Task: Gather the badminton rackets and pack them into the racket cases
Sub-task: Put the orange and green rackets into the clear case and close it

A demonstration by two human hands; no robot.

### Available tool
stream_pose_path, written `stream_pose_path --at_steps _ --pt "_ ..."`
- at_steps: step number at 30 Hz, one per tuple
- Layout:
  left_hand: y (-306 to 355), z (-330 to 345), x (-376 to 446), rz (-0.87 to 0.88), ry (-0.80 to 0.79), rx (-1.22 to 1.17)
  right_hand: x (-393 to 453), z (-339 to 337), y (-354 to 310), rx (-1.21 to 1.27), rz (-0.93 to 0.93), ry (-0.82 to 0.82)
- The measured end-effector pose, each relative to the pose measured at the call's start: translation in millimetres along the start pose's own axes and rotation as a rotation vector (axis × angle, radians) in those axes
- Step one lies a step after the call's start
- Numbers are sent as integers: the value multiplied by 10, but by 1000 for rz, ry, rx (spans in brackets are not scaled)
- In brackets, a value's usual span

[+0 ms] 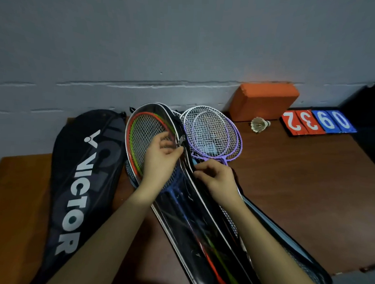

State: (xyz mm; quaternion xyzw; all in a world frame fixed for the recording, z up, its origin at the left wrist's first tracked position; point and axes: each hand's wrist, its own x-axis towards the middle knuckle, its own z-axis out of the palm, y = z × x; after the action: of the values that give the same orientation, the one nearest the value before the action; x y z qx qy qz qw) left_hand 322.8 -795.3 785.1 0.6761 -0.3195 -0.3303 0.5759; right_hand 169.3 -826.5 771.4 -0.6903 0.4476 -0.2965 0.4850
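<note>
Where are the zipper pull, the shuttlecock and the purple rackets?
zipper pull (181,139): head view, on the metal tab.
shuttlecock (260,124): head view, on the feather skirt.
purple rackets (214,134): head view, on the strings of the top head.

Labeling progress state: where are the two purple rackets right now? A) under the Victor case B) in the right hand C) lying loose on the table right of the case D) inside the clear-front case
C: the purple rackets lie uncased on the table, right of the clear-front case, which holds the orange and green ones.
</note>
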Motion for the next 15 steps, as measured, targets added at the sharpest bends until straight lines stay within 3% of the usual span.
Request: stream_pose_path --at_steps 9,12,15 --pt "108 -47 335 44 128 133 -23 -84 -59 -4 -18 -112" --pt "165 -33 461 82 108 208 1 -85 -97 -76 -63 -160" --pt "154 2 516 5 61 146 14 -112 -105 -101 -25 -189"
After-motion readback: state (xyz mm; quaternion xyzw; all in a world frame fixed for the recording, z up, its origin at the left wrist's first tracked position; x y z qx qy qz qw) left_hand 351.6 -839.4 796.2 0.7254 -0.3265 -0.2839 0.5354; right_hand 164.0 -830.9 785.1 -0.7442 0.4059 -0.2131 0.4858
